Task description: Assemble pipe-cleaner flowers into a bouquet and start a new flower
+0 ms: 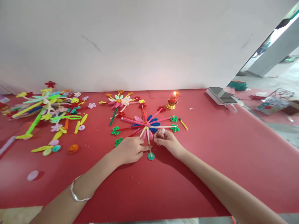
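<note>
Left hand (pixel 131 150), finger out, at flower's (pixel 147 124) six-o'clock stem (pixel 148 138); right hand (pixel 169 142) curled, four o'clock; grips unclear. Steady teal disc (pixel 149 157)!

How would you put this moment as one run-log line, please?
left hand: at pale stem of fuzzy flower; right hand: curled beside flower; teal disc: at stem's near end; candle: lit, beyond flower

Pipe-cleaner flower (pixel 146 123)'s lying on the red tabletop (pixel 210 149), blue and pink petals (pixel 154 124) fanned round the middle, fuzzy spokes (pixel 133 121) poking out, some tipped with green or red blossoms (pixel 174 128). Pale stem (pixel 148 137) points to the near side, its end at a teal disc (pixel 149 158).
</note>
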Motion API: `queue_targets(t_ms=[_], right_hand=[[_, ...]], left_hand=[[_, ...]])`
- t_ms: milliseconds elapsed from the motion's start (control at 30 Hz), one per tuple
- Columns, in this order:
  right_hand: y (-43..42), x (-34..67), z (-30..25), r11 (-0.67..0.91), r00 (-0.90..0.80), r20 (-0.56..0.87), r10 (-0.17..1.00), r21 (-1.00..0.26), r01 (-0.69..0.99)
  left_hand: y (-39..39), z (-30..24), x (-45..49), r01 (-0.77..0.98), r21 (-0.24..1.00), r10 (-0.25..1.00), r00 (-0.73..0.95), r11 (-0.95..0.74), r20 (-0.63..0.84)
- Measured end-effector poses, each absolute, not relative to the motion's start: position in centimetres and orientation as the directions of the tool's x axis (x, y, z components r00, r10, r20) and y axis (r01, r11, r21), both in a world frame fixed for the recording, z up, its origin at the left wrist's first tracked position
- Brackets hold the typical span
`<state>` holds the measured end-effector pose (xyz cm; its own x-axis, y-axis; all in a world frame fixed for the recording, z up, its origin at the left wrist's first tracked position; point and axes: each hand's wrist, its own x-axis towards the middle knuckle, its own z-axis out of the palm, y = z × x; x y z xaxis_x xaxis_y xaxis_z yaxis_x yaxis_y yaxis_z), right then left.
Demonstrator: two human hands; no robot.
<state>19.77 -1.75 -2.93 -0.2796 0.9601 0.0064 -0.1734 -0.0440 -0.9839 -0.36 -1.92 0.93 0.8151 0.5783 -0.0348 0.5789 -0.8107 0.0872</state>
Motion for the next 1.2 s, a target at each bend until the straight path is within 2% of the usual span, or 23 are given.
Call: queue_targets(t_ms=[300, 567, 767, 1067, 1200], right_hand=[[-1.5, 20.5, -2.2, -0.197, -0.298, -0.097, 0.950, -0.925, -0.324], [-1.5, 20.7, -2.4, -0.229, -0.326, -0.114, 0.939, -0.912, -0.340], [-1.4, 20.6, -2.5, -0.252, -0.299, -0.136, 0.945, -0.882, -0.397], [-1.3, 20.8, -2.4, -0.267, -0.323, -0.141, 0.936, -0.881, -0.390], [-1.4, 20.8, -2.3, -0.266, -0.298, -0.153, 0.942, -0.882, -0.389]], left_hand=[[-2.0, 1.0, -0.1, 0.567, 0.081, 0.565, 0.823, -0.819, -0.055], [-1.8, 0.5, -0.3, 0.624, 0.188, 0.635, 0.773, -0.759, 0.000], [-1.5, -0.3, -0.5, 0.573, 0.105, 0.579, 0.814, -0.813, 0.040], [-1.9, 0.0, -0.1, 0.557, 0.028, 0.558, 0.828, -0.830, 0.055], [-1.5, 0.2, -0.6, 0.566, -0.021, 0.556, 0.815, -0.824, 0.166]])
